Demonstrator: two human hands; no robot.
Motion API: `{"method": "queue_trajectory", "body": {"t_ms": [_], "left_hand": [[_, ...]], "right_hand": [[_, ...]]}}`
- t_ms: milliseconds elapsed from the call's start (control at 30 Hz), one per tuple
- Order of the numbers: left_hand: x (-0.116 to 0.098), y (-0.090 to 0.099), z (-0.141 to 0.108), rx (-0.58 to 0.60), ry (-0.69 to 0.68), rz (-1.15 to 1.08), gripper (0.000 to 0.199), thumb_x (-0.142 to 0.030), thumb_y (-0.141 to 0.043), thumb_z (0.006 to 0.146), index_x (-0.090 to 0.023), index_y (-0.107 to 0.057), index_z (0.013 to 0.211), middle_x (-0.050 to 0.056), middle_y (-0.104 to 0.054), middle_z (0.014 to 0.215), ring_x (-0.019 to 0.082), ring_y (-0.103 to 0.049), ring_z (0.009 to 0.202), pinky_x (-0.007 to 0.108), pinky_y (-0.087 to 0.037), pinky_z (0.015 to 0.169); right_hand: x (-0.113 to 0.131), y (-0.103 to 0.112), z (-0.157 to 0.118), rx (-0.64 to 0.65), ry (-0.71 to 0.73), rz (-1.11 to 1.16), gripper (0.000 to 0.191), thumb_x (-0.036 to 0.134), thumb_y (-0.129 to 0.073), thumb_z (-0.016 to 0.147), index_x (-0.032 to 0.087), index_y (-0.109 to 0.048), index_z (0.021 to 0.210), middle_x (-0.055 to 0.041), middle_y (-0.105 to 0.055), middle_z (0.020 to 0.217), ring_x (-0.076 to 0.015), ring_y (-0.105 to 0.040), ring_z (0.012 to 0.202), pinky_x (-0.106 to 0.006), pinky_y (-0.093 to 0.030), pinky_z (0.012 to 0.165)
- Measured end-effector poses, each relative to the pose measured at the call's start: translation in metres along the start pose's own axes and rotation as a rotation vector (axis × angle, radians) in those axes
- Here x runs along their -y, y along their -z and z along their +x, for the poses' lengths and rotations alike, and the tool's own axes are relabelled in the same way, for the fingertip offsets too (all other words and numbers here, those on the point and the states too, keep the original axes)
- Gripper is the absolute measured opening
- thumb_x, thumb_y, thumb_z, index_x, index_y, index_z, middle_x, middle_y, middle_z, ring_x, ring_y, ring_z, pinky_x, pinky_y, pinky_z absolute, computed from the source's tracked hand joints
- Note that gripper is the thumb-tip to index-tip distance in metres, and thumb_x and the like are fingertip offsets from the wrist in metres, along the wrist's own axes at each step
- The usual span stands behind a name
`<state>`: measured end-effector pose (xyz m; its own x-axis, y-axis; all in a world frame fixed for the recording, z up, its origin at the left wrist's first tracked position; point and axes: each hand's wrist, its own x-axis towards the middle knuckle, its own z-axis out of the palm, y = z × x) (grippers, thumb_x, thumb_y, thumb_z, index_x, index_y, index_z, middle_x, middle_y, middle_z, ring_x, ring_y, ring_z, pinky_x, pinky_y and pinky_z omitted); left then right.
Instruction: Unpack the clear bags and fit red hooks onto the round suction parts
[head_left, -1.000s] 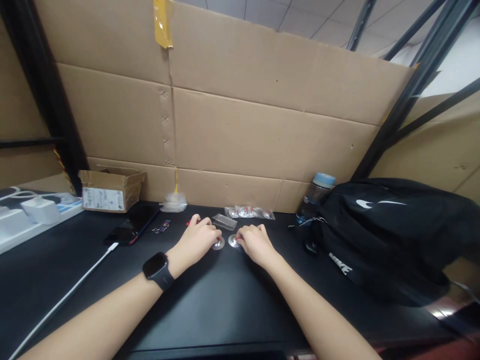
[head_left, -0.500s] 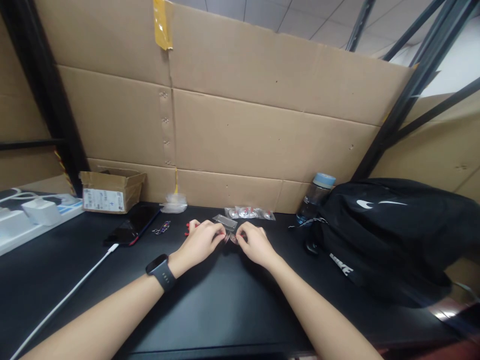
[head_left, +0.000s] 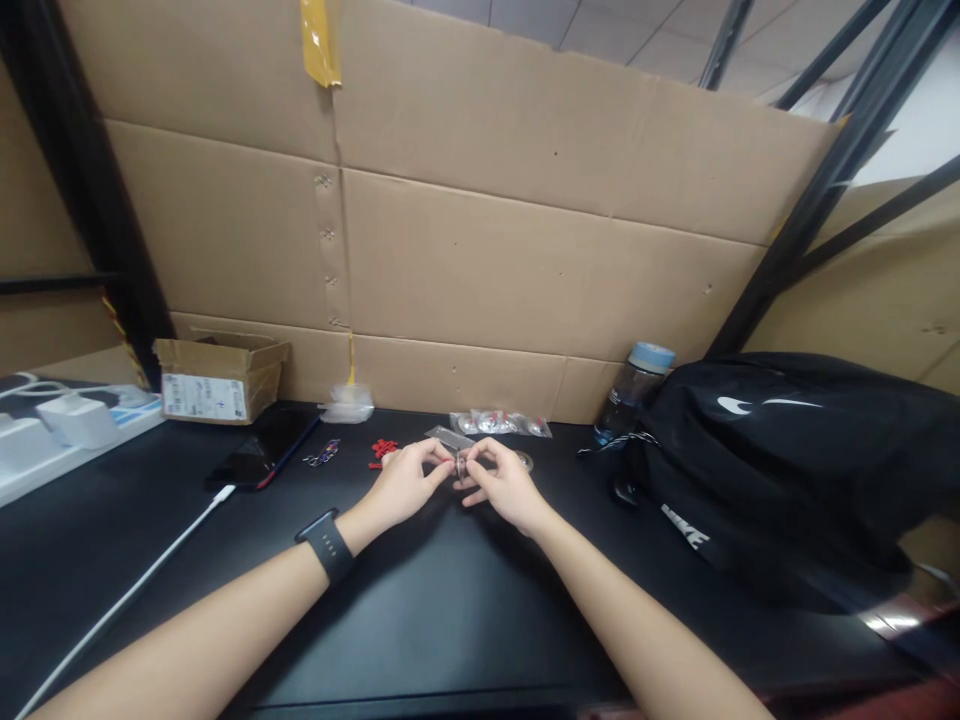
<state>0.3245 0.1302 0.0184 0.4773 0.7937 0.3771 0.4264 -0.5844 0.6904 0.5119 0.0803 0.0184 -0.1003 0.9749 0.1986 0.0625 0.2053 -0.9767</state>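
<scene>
My left hand [head_left: 411, 476] and my right hand [head_left: 505, 487] meet over the black table, thumbs and fingers closed in pinches. Between the fingertips is a small, thin, round clear-and-dark disc [head_left: 460, 466], seen nearly edge-on; its exact kind is too small to tell. Just behind the hands lies a flat clear plastic sleeve [head_left: 448, 437]. A red knotted ornament [head_left: 384, 449] rests beside my left hand, partly covered by it. Close to the right knuckles lies a pale round ring-like piece [head_left: 526, 461]. Several small round items sit in clear packets [head_left: 499, 423] farther back.
To the left are a small beaded charm [head_left: 323, 453], a phone [head_left: 262, 447] on a white cable, an opened cardboard box [head_left: 206, 380] and a power strip [head_left: 75, 445]. A bottle [head_left: 634, 393] and black bag [head_left: 780, 480] stand right. Cardboard [head_left: 450, 240] walls the back.
My hands have come together, and the two small round pieces held apart before now meet at the fingertips. The red ornament and the ring-like piece show more fully.
</scene>
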Motion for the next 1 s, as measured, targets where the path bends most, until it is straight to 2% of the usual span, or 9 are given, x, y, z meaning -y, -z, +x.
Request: {"method": "queue_trajectory", "body": {"t_ms": [133, 233, 400, 500, 600, 700, 833, 933, 1000], "left_hand": [[0.003, -0.001, 0.001, -0.006, 0.011, -0.001, 0.021, -0.041, -0.057, 0.091, -0.024, -0.069, 0.093, 0.003, -0.077, 0.096, 0.023, -0.07, 0.092, 0.038, -0.048, 0.089], [0.003, -0.002, 0.002, 0.012, 0.014, 0.037, 0.022, -0.042, -0.056, 0.091, -0.025, -0.069, 0.093, 0.002, -0.077, 0.095, 0.023, -0.07, 0.092, 0.037, -0.047, 0.088], [0.003, 0.004, 0.0, 0.034, -0.033, 0.248, 0.023, -0.046, -0.058, 0.09, -0.027, -0.07, 0.096, 0.003, -0.075, 0.103, 0.026, -0.064, 0.102, 0.041, -0.04, 0.092], [0.009, 0.011, 0.0, 0.067, -0.142, 0.437, 0.03, -0.048, -0.059, 0.089, -0.029, -0.068, 0.111, 0.006, -0.07, 0.117, 0.03, -0.055, 0.114, 0.045, -0.036, 0.095], [0.019, 0.014, 0.0, 0.11, -0.215, 0.565, 0.04, -0.048, -0.052, 0.095, -0.03, -0.06, 0.13, 0.009, -0.063, 0.132, 0.032, -0.048, 0.122, 0.047, -0.034, 0.097], [0.025, 0.011, 0.003, 0.13, -0.22, 0.621, 0.045, -0.048, -0.044, 0.098, -0.027, -0.055, 0.137, 0.01, -0.058, 0.139, 0.034, -0.045, 0.126, 0.05, -0.032, 0.099], [0.024, 0.007, 0.007, 0.15, -0.235, 0.651, 0.044, -0.049, -0.039, 0.1, -0.025, -0.061, 0.129, 0.009, -0.055, 0.143, 0.035, -0.04, 0.131, 0.054, -0.031, 0.101], [0.021, 0.007, 0.007, 0.181, -0.269, 0.642, 0.041, -0.049, -0.035, 0.101, -0.025, -0.065, 0.116, 0.006, -0.044, 0.154, 0.036, -0.03, 0.141, 0.058, -0.028, 0.105], [0.021, 0.007, 0.005, 0.231, -0.277, 0.612, 0.04, -0.048, -0.033, 0.102, -0.026, -0.063, 0.117, 0.004, -0.04, 0.156, 0.036, -0.023, 0.145, 0.06, -0.026, 0.108]], "right_hand": [[0.0, 0.001, 0.0, 0.027, 0.004, -0.025, 0.038, 0.042, -0.065, 0.086, 0.027, -0.059, 0.12, -0.0057, -0.065, 0.113, -0.0168, -0.072, 0.08, -0.029, -0.063, 0.058], [0.003, 0.001, -0.001, 0.066, 0.017, -0.117, 0.038, 0.036, -0.065, 0.085, 0.026, -0.063, 0.122, -0.0059, -0.067, 0.111, -0.0171, -0.071, 0.082, -0.03, -0.063, 0.063], [0.012, 0.006, -0.003, 0.068, 0.274, -0.512, 0.038, 0.021, -0.072, 0.078, 0.026, -0.069, 0.115, -0.0053, -0.067, 0.119, -0.0201, -0.068, 0.097, -0.036, -0.057, 0.088], [0.015, 0.012, -0.003, 0.074, 0.353, -0.747, 0.04, 0.017, -0.071, 0.078, 0.027, -0.069, 0.117, -0.005, -0.067, 0.118, -0.0216, -0.064, 0.108, -0.037, -0.05, 0.098], [0.015, 0.019, -0.003, 0.067, 0.324, -0.905, 0.046, 0.018, -0.073, 0.077, 0.027, -0.066, 0.122, -0.0056, -0.066, 0.121, -0.0219, -0.064, 0.108, -0.036, -0.048, 0.097], [0.013, 0.022, -0.003, 0.061, 0.288, -0.993, 0.048, 0.02, -0.077, 0.075, 0.027, -0.065, 0.121, -0.0055, -0.069, 0.117, -0.0221, -0.065, 0.104, -0.035, -0.047, 0.094], [0.012, 0.021, -0.002, 0.032, 0.259, -1.017, 0.041, 0.027, -0.08, 0.074, 0.026, -0.067, 0.114, -0.004, -0.071, 0.107, -0.0216, -0.067, 0.096, -0.032, -0.047, 0.087], [0.014, 0.02, -0.002, 0.035, 0.272, -0.984, 0.03, 0.029, -0.079, 0.076, 0.025, -0.069, 0.104, -0.0016, -0.073, 0.096, -0.0184, -0.066, 0.086, -0.028, -0.047, 0.08], [0.014, 0.019, -0.002, 0.031, 0.275, -0.972, 0.026, 0.029, -0.078, 0.077, 0.024, -0.07, 0.101, -0.0006, -0.072, 0.09, -0.0169, -0.066, 0.08, -0.027, -0.046, 0.076]]}}
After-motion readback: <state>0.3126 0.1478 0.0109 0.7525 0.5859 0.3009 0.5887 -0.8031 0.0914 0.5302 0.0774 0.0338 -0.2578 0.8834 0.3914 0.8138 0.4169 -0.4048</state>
